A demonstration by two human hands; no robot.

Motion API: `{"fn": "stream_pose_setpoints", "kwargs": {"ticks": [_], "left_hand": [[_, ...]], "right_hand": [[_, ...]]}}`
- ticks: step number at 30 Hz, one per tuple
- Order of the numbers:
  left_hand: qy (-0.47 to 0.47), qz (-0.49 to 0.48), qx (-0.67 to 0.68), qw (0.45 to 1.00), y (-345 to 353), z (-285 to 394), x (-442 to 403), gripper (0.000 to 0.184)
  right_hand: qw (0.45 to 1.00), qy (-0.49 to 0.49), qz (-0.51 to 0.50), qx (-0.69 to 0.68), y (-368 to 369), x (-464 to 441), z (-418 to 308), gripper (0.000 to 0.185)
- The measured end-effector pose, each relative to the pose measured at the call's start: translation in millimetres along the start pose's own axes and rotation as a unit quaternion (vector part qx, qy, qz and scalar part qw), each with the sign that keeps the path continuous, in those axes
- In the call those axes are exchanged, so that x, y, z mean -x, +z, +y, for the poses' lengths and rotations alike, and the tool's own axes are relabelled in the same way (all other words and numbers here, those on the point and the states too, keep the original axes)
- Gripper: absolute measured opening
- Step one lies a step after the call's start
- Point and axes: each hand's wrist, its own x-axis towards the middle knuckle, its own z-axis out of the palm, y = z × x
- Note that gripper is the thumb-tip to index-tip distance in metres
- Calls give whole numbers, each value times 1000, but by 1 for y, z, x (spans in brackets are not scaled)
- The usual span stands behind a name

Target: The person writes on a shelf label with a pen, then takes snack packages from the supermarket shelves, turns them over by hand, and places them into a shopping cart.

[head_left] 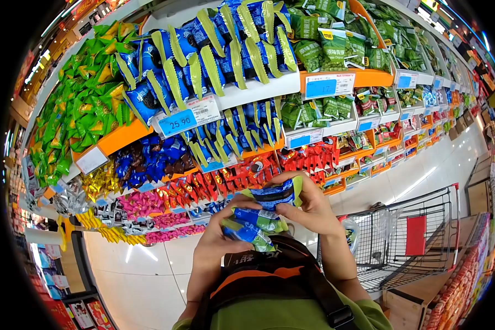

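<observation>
My left hand (210, 237) is closed around blue-and-green snack packets (248, 226), held close to my chest. In my right hand (312, 208) is another blue-and-green snack packet (275, 193), pinched between thumb and fingers just above the ones in the left. The packets of the two hands nearly touch or overlap. Straight ahead, similar blue packets with green crimped ends (203, 60) stand in rows on the top shelf, behind a price label reading 25.90 (180, 122).
Green-and-yellow packets (82, 93) are heaped at left, green bags (330, 47) at right. Lower tiers hold red (220, 184) and pink packets (140, 204). A wire shopping cart (390, 236) with a red panel stands at my right, beside a wooden display box (407, 308).
</observation>
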Motion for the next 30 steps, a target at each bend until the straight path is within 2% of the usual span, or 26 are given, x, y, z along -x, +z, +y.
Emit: {"fn": "stream_pose_setpoints", "kwargs": {"ticks": [4,6,8,11,15,18,21,22,25,28,30], "left_hand": [[-55,43,79,994,-2,-6,6,69],[-4,36,63,997,1,-6,0,70],[26,27,53,998,0,-10,-2,71],[88,8,-25,996,-2,-14,-7,68],[170,59,-237,955,5,-11,-9,57],[206,85,-384,896,16,-11,-10,52],[256,76,-506,820,16,-20,-11,52],[255,79,-512,816,17,-16,-11,53],[233,67,-438,866,18,-13,-12,52],[183,60,-409,892,19,-10,-7,52],[196,58,-375,904,16,-13,-7,52]], "right_hand": [[997,-7,26,74,0,3,4,45],[992,0,123,-21,10,3,-4,41],[973,-56,226,9,20,-1,-2,27],[991,28,64,115,-3,7,4,20],[988,128,82,-9,-6,11,8,21],[996,79,49,-19,-6,13,24,23],[991,107,83,10,2,10,17,24],[991,106,84,-24,2,9,17,26],[990,81,114,-30,3,10,16,23],[987,58,151,-14,7,7,5,22],[988,32,153,-8,7,7,6,23]]}}
